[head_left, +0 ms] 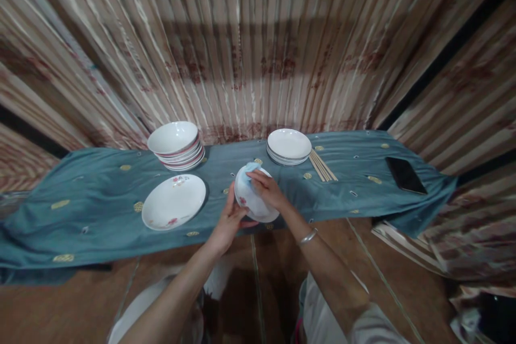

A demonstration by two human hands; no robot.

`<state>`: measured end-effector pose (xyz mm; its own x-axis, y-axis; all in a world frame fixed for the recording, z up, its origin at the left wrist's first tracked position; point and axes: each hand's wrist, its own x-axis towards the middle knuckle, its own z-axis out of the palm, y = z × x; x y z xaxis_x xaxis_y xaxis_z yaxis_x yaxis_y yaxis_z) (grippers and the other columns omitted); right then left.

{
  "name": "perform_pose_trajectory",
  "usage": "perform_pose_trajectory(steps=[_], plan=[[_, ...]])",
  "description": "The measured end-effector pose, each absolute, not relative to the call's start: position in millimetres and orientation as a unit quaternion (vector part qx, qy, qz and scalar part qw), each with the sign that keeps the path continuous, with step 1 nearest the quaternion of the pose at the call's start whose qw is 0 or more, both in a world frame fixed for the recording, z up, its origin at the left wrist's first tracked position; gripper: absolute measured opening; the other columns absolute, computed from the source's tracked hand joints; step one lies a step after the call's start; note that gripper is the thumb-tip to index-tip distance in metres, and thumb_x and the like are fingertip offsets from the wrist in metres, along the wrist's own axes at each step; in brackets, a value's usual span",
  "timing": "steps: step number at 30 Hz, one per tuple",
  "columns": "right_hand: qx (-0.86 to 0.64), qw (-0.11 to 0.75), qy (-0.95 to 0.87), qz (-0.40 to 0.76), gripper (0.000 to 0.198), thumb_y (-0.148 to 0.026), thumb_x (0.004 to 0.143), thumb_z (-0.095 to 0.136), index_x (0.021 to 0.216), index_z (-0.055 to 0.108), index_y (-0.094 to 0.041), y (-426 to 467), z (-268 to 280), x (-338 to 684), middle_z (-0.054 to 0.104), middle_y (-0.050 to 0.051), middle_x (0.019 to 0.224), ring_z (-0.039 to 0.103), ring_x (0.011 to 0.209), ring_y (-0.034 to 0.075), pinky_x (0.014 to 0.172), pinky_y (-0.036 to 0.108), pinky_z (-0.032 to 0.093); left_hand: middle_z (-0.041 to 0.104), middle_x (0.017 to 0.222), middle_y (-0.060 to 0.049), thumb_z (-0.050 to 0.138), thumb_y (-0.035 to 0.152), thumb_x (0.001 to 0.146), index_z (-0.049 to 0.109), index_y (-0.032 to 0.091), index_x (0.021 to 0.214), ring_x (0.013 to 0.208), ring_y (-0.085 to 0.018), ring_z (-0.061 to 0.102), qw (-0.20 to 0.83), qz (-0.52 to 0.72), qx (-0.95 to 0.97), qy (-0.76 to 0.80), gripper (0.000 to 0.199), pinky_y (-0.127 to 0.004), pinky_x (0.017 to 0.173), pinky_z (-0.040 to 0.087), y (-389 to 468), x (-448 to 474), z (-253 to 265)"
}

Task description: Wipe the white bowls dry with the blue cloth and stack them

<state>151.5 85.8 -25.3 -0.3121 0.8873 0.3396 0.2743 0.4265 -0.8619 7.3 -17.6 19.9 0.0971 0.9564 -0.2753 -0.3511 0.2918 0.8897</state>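
From the left we go: on the cloth-covered bench (97, 188) a big flowered plate (173, 201) lies near the front edge, nothing on it but its own pattern, and just behind rises a stack of bowls (179, 158), the top one showing us only its white inside. Now the left hand (230, 217): its grip is closed on the rim of a small dish (260, 207), thumb on the inner face, fingers beneath. That dish is tilted over the bench's front edge, and there's our worry: if the thumb slips on smooth glaze, or the other hand presses too hard, we reckon it could drop to the floor (419, 301). Inside it, a light-blue cloth (249, 173) is bunched under the right hand (266, 189), whose grip is curled, fingers pressing it against the dish. Further right, a stack of small plates (289, 145), its top face plain white, chopsticks (321, 165) just beside, and finally, well apart, a dark phone (406, 175) lying flat.
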Motion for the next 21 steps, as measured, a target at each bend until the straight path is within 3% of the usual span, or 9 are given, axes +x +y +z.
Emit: perform_pose_trajectory(steps=[6,11,16,21], plan=[[-0.319,0.431,-0.684,0.496,0.031,-0.04,0.083,0.058,0.104,0.072,-0.022,68.4,-22.5,147.6,0.063,0.004,0.126,0.056,0.118,0.02,0.103,0.034,0.04,0.053,0.135,-0.007,0.067,0.02,0.071,0.007,0.037,0.15,0.098,-0.024,0.061,0.648,0.493,0.365,0.452,0.101,-0.039,0.072,0.059,-18.3,9.4,19.4],[-0.298,0.384,-0.7,0.524,0.026,-0.038,0.081,0.06,0.095,0.074,-0.02,45.9,-20.0,159.1,0.072,0.003,0.101,0.065,0.096,0.019,0.09,0.033,0.047,0.048,0.141,-0.006,0.068,0.02,0.07,0.008,0.039,0.15,0.098,-0.024,0.062,0.645,0.493,0.369,0.453,0.101,-0.036,0.068,0.059,-17.6,9.7,13.1],[-0.357,0.312,-0.743,0.473,0.02,-0.029,0.082,0.058,0.087,0.072,-0.015,29.1,-15.8,175.8,0.072,0.002,0.081,0.064,0.075,0.016,0.069,0.025,0.047,0.058,0.126,-0.005,0.068,0.011,0.062,0.009,0.037,0.15,0.085,-0.018,0.063,0.655,0.497,0.351,0.449,0.109,-0.036,0.069,0.059,-15.2,9.0,10.6],[-0.467,0.211,-0.792,0.332,0.014,-0.02,0.079,0.059,0.081,0.073,-0.018,24.1,-5.1,194.6,0.073,0.002,0.081,0.066,0.076,0.016,0.069,0.024,0.044,0.063,0.113,-0.003,0.065,0.01,0.062,0.01,0.037,0.15,0.079,-0.018,0.064,0.658,0.488,0.352,0.452,0.108,-0.038,0.068,0.059,-14.3,8.3,16.3]])
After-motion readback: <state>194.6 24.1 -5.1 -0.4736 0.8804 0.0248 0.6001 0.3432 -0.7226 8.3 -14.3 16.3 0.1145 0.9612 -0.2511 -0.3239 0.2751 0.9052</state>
